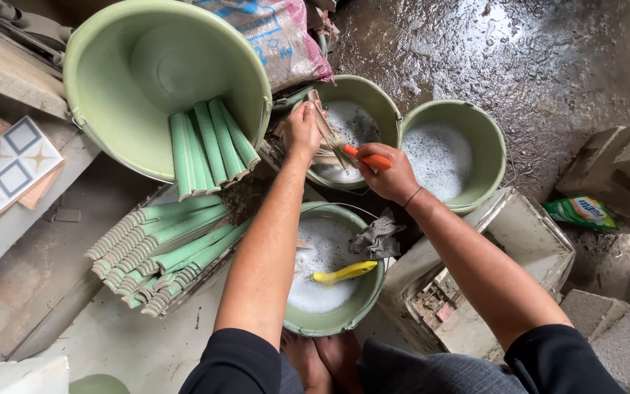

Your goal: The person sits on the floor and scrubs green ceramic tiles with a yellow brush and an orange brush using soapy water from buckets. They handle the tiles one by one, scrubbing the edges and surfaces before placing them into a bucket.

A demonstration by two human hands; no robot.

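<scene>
left hand (304,131) clamped around a long pale trim piece (326,125), held tilted over the far middle bucket (384,109) of foamy water. right hand (386,177) closed on the orange handle of a brush (362,156), bristle end pressed against the trim piece, just right of the left hand. another green suds-filled bucket (494,142) touching it on the right. near, between the forearms, a third foamy bucket (362,306) with a yellow-handled brush (344,273) lying in the suds and a grey rag (377,237) draped over its far rim. far left, a large tipped green tub (111,87) holding several green trim tiles (209,146); more green tiles stacked (158,252) on the floor left of the left arm. patterned tile (9,164) at the left edge. green packet (583,213) on the wet ground at right.
</scene>
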